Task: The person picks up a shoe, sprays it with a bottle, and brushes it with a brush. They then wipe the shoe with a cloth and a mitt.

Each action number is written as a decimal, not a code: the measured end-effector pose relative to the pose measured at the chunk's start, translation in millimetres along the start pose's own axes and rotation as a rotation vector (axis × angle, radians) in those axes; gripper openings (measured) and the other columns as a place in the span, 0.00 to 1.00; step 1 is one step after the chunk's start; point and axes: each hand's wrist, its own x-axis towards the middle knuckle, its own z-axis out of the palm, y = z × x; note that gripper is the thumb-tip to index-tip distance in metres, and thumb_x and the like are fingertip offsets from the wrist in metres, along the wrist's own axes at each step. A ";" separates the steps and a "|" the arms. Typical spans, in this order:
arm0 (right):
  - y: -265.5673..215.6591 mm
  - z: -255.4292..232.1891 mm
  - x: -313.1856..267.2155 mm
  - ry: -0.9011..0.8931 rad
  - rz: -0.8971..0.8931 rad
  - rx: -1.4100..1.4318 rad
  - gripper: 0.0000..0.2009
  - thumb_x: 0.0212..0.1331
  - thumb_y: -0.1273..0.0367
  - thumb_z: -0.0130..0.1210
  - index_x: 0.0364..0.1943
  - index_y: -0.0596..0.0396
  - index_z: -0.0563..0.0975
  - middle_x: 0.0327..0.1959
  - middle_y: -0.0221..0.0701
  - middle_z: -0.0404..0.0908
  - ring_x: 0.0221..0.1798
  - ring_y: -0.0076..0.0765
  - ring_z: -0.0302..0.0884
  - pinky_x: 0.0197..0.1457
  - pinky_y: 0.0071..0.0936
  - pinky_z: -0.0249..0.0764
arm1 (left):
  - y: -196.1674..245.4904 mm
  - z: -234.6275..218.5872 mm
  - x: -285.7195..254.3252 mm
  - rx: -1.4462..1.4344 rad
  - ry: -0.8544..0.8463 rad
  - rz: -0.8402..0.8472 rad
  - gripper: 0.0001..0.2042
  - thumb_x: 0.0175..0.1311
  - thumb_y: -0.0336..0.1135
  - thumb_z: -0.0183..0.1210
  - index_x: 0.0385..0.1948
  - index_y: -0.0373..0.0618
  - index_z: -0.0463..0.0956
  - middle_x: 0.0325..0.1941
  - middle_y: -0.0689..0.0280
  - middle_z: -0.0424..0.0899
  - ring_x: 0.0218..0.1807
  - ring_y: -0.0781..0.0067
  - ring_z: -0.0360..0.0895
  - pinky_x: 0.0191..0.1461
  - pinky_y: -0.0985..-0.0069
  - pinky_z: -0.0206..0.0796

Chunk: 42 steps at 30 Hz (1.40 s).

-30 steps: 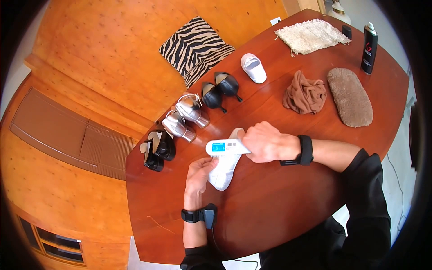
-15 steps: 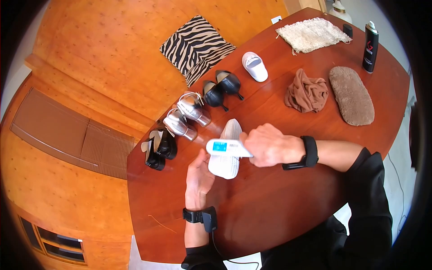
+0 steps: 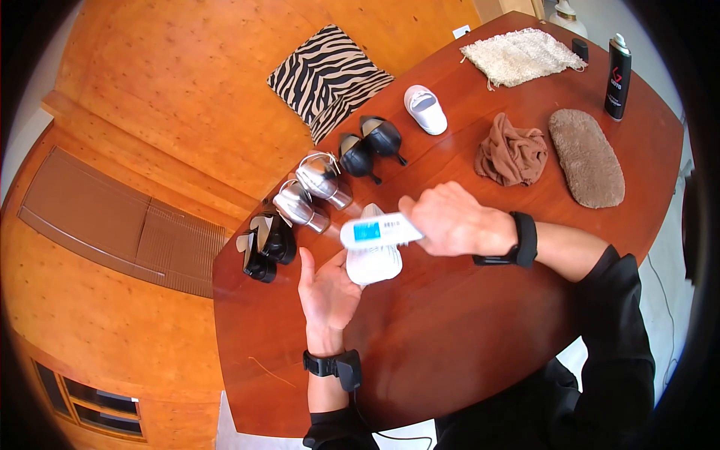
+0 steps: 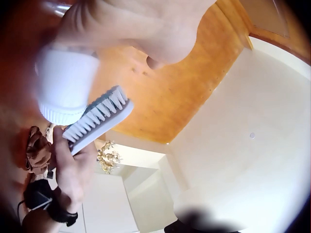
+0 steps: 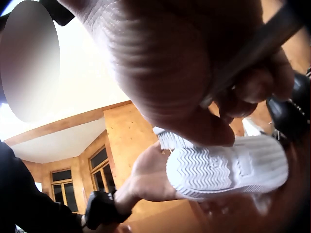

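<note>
My left hand (image 3: pixel 330 296) holds a white shoe (image 3: pixel 377 268) above the table, palm up and thumb spread away from it. The fingers of that hand are hidden by the shoe. Its ridged sole faces up and toward the right hand, and zigzag tread shows on the shoe (image 5: pixel 223 167) in the right wrist view. With curled fingers my right hand (image 3: pixel 459 221) grips a white scrubbing brush (image 3: pixel 367 233) that has a blue label and barcode on its back. Pale bristles of the brush (image 4: pixel 104 119) face the shoe in the left wrist view, close beside the sole.
Along the table's far edge stand black shoes (image 3: pixel 266 244), silver heels (image 3: pixel 322 180), black heels (image 3: pixel 381 135) and another white shoe (image 3: pixel 425 110). Toward the right lie a brown cloth (image 3: pixel 514 152), a fuzzy brown pad (image 3: pixel 587 157), a cream cloth (image 3: pixel 523 58) and a black spray can (image 3: pixel 618 79).
The white shoe has turned from its upper and side showing to its sole showing, and lifted somewhat. My left thumb has come off the shoe. The brush shifted slightly over it.
</note>
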 end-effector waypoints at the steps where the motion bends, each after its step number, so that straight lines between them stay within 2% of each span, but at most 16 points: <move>1: 4.7 0.9 2.5 0.013 0.022 -0.007 0.10 0.43 0.71 0.56 0.28 0.62 0.70 0.16 0.44 0.75 0.22 0.52 0.76 0.24 0.44 0.70 | 0.1 0.1 -0.4 0.000 -0.001 0.000 0.47 0.61 0.69 0.34 0.59 0.20 0.53 0.63 0.48 0.64 0.64 0.58 0.62 0.67 0.65 0.51; 4: 8.3 0.2 2.1 0.029 0.040 -0.009 0.10 0.42 0.71 0.56 0.28 0.62 0.71 0.16 0.44 0.75 0.22 0.53 0.75 0.24 0.44 0.70 | 0.6 1.7 -0.6 0.086 -0.020 0.015 0.47 0.61 0.69 0.35 0.59 0.21 0.53 0.63 0.49 0.64 0.65 0.59 0.62 0.67 0.66 0.51; 14: -20.9 -15.2 -16.0 0.045 -0.125 0.043 0.12 0.42 0.71 0.57 0.27 0.63 0.67 0.13 0.41 0.71 0.17 0.51 0.72 0.20 0.41 0.66 | -2.1 9.0 -6.4 -0.045 0.009 0.076 0.45 0.60 0.69 0.39 0.59 0.25 0.54 0.62 0.52 0.65 0.64 0.61 0.62 0.66 0.66 0.52; 17: -26.1 -11.0 -20.3 0.145 -0.150 0.023 0.11 0.43 0.72 0.56 0.27 0.63 0.67 0.13 0.40 0.71 0.16 0.49 0.72 0.20 0.39 0.67 | -2.1 15.1 -9.9 -0.076 -0.011 0.107 0.45 0.59 0.69 0.40 0.60 0.26 0.53 0.63 0.52 0.64 0.64 0.60 0.62 0.67 0.65 0.52; 19: -30.5 -8.1 -22.8 0.227 -0.208 -0.079 0.09 0.42 0.73 0.55 0.25 0.61 0.67 0.14 0.37 0.71 0.16 0.45 0.73 0.20 0.37 0.68 | -1.6 15.7 -10.6 -0.084 -0.033 0.122 0.45 0.59 0.69 0.40 0.60 0.26 0.53 0.63 0.52 0.64 0.65 0.60 0.61 0.67 0.65 0.52; 21: -36.1 -6.6 -26.8 0.226 -0.249 -0.116 0.09 0.41 0.73 0.55 0.25 0.62 0.69 0.15 0.38 0.73 0.17 0.42 0.75 0.20 0.35 0.69 | 0.0 15.0 -11.5 -0.233 -0.044 0.086 0.46 0.59 0.70 0.40 0.60 0.26 0.53 0.63 0.51 0.64 0.65 0.58 0.61 0.67 0.64 0.52; 22: -37.5 -6.4 -27.6 0.223 -0.290 -0.152 0.08 0.40 0.74 0.55 0.26 0.62 0.71 0.15 0.39 0.75 0.18 0.39 0.77 0.20 0.32 0.69 | 0.6 17.5 -13.4 -0.042 -0.032 0.102 0.47 0.58 0.70 0.40 0.60 0.25 0.53 0.62 0.49 0.64 0.63 0.56 0.63 0.66 0.63 0.54; 25: -37.0 -1.6 -26.2 0.265 -0.306 -0.168 0.08 0.39 0.73 0.55 0.24 0.61 0.70 0.14 0.38 0.74 0.18 0.38 0.77 0.19 0.31 0.69 | 1.0 17.5 -16.7 -0.095 0.016 0.121 0.47 0.58 0.70 0.40 0.59 0.25 0.54 0.61 0.48 0.66 0.62 0.55 0.65 0.65 0.63 0.55; 27: -33.6 -0.3 -23.2 0.292 -0.306 -0.161 0.08 0.39 0.74 0.55 0.24 0.61 0.69 0.15 0.37 0.73 0.18 0.39 0.77 0.20 0.33 0.70 | 0.7 19.0 -17.8 -0.138 0.030 0.130 0.46 0.59 0.69 0.40 0.59 0.24 0.54 0.60 0.48 0.66 0.61 0.56 0.65 0.64 0.64 0.56; 29: -31.2 -2.5 -20.3 0.385 -0.267 -0.096 0.08 0.39 0.74 0.55 0.24 0.60 0.69 0.15 0.37 0.73 0.19 0.40 0.77 0.20 0.34 0.70 | -0.3 15.8 -19.8 -0.446 -0.196 0.116 0.44 0.60 0.66 0.42 0.59 0.23 0.53 0.61 0.47 0.66 0.62 0.56 0.64 0.65 0.65 0.55; 30: -28.9 -2.0 -18.3 0.353 -0.228 -0.056 0.08 0.40 0.75 0.54 0.25 0.61 0.68 0.17 0.39 0.74 0.20 0.44 0.77 0.21 0.37 0.71 | -0.7 18.3 -20.5 -0.446 -0.197 0.118 0.44 0.60 0.66 0.42 0.59 0.23 0.53 0.61 0.47 0.66 0.62 0.56 0.64 0.65 0.65 0.55; 32: -19.6 3.9 -10.2 0.322 -0.174 -0.013 0.08 0.40 0.76 0.53 0.26 0.61 0.68 0.17 0.40 0.74 0.21 0.46 0.77 0.22 0.38 0.71 | -1.9 27.9 -23.1 -0.403 -0.130 0.228 0.39 0.62 0.57 0.49 0.58 0.23 0.53 0.62 0.48 0.63 0.63 0.56 0.62 0.67 0.65 0.54; 34: -7.5 12.5 -1.7 0.249 -0.070 0.054 0.08 0.42 0.76 0.53 0.28 0.62 0.68 0.19 0.42 0.76 0.22 0.52 0.76 0.23 0.42 0.71 | -2.2 30.7 -23.5 -0.400 -0.081 0.245 0.40 0.62 0.58 0.47 0.59 0.22 0.51 0.63 0.48 0.62 0.65 0.56 0.60 0.68 0.65 0.53; 38: 11.9 27.5 7.7 0.180 -0.009 0.005 0.09 0.41 0.75 0.56 0.28 0.62 0.69 0.18 0.42 0.76 0.23 0.52 0.77 0.24 0.43 0.71 | -1.3 26.9 -22.5 -0.468 0.022 0.268 0.41 0.63 0.58 0.45 0.60 0.22 0.49 0.66 0.48 0.58 0.68 0.58 0.56 0.69 0.66 0.51; 42: 16.6 31.6 7.7 0.156 -0.003 0.012 0.09 0.41 0.75 0.56 0.28 0.62 0.70 0.18 0.42 0.76 0.23 0.51 0.77 0.24 0.43 0.71 | -2.4 17.4 -18.6 -0.442 0.012 0.238 0.38 0.64 0.55 0.45 0.59 0.22 0.51 0.65 0.49 0.60 0.67 0.59 0.57 0.68 0.67 0.51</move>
